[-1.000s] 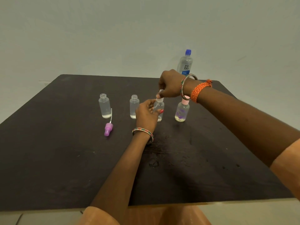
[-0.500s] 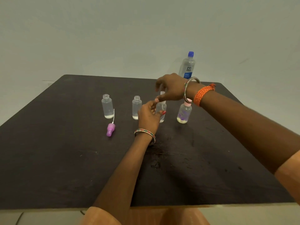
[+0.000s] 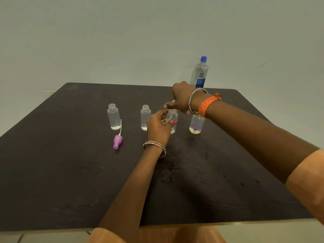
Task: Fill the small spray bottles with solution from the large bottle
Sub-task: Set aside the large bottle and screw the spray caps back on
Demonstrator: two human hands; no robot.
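Note:
Several small clear spray bottles stand in a row on the dark table (image 3: 52, 172). The far-left bottle (image 3: 113, 116) and the second bottle (image 3: 144, 117) have no caps. My left hand (image 3: 158, 125) holds the third bottle (image 3: 172, 120) by its body. My right hand (image 3: 180, 99) grips the white cap on top of that bottle. The fourth bottle (image 3: 196, 124), with a purple print, stands partly behind my right wrist. The large bottle (image 3: 200, 72) with a blue cap stands upright at the table's far edge.
A purple spray cap (image 3: 117, 141) with its thin tube lies on the table in front of the far-left bottle. Wet spots (image 3: 166, 178) mark the table's near middle. A plain wall rises behind the table.
My right hand's fingers spread off the white cap half a second ago and have closed round it again. My left hand stayed on the third bottle.

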